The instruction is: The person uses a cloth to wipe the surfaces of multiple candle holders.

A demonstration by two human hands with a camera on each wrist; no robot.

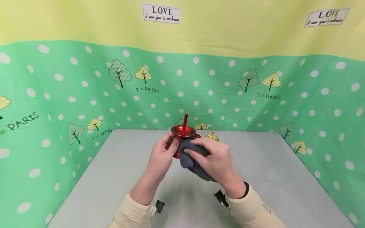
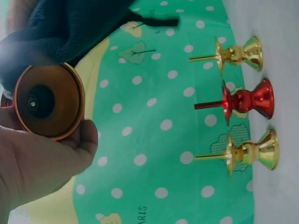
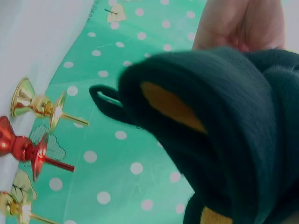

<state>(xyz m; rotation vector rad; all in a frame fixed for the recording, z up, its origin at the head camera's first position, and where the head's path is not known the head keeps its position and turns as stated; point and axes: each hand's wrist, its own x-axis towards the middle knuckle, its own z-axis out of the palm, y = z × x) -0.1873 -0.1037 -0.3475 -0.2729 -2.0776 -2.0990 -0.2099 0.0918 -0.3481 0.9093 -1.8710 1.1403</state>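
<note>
My left hand point(image 1: 160, 155) grips a red metal candle holder point(image 1: 183, 130) by its stem, raised off the table, its spike pointing up. In the left wrist view the brownish hollow base point(image 2: 67, 109) of the holder faces the camera. A dark grey-blue cloth point(image 1: 186, 160) is pinched between the thumb and fingers of my right hand point(image 1: 218, 156) and lies against the holder's stem below the dish. The right wrist view shows the cloth's mustard underside and a small hanging loop point(image 3: 110, 105). Part of the stem is hidden behind the cloth.
Beyond the hands, a row of candle holders stands on the grey table point(image 1: 114, 171): a gold one point(image 2: 252, 53), a red one point(image 2: 254, 98) and another gold one point(image 2: 257, 151). Behind the table hangs a green and yellow patterned curtain point(image 1: 196, 91).
</note>
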